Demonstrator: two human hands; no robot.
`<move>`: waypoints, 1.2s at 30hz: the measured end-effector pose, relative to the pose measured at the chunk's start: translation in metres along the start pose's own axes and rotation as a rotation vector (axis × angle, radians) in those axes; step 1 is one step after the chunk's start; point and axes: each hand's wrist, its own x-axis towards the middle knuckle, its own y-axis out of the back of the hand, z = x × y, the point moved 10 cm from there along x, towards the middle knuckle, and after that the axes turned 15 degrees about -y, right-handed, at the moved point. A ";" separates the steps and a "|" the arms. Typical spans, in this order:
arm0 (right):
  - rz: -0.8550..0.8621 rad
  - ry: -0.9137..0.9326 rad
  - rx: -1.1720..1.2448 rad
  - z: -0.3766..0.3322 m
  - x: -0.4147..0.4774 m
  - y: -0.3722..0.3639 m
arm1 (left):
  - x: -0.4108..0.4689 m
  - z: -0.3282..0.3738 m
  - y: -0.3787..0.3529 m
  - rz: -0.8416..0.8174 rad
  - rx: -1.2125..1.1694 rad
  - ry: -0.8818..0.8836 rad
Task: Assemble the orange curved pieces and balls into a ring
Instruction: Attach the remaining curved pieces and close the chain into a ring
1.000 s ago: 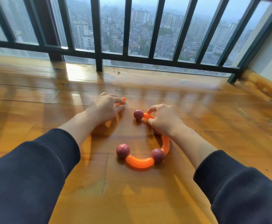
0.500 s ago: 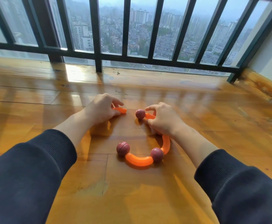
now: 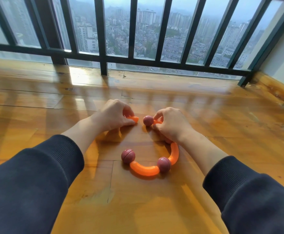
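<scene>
From the head camera, the left hand (image 3: 111, 118) is curled, with its thumb and fingers pinched together on a loose orange curved plastic piece (image 3: 133, 118). Only the rounded end of this piece shows beyond the fingertips; the rest is hidden under the palm. The right hand (image 3: 172, 124) is also curled, and its thumb and index finger are closed on the short orange curved piece (image 3: 157, 122) at the upper end of the partly built ring. At the tip of that piece sits a dark red plastic ball (image 3: 148, 120), which the fingertips touch or nearly touch. The end of the loose piece and this ball are just beside each other, with a small gap between them.

Below the right hand the chain goes on: a smooth, glossy orange curved tube (image 3: 174, 153) comes out from under the palm and runs down to a second dark red ball (image 3: 164, 164). From there another orange curved tube (image 3: 144, 169) bends to the left and ends at a third dark red ball (image 3: 128, 156), which has a thin groove around it. Together these parts form an open arc that lies flat on the wooden floor (image 3: 154, 208). The left side of the arc is open.

The floor is made of shiny, varnished planks with worn patches. Both forearms wear dark ribbed sleeves (image 3: 36, 174). Behind the hands stands a black metal railing (image 3: 102, 48) before glass, and city buildings show through it
</scene>
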 end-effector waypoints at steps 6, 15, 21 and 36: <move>0.006 0.007 0.011 -0.004 -0.001 0.001 | 0.003 0.000 -0.004 0.018 -0.006 -0.010; -0.001 0.033 0.023 -0.009 -0.005 0.002 | 0.004 0.005 -0.009 0.000 -0.016 -0.024; -0.061 0.049 0.033 -0.010 -0.005 -0.003 | 0.006 0.008 -0.010 0.007 -0.015 -0.038; -0.010 0.000 0.072 0.008 0.005 0.001 | 0.012 0.020 -0.012 -0.116 -0.080 0.042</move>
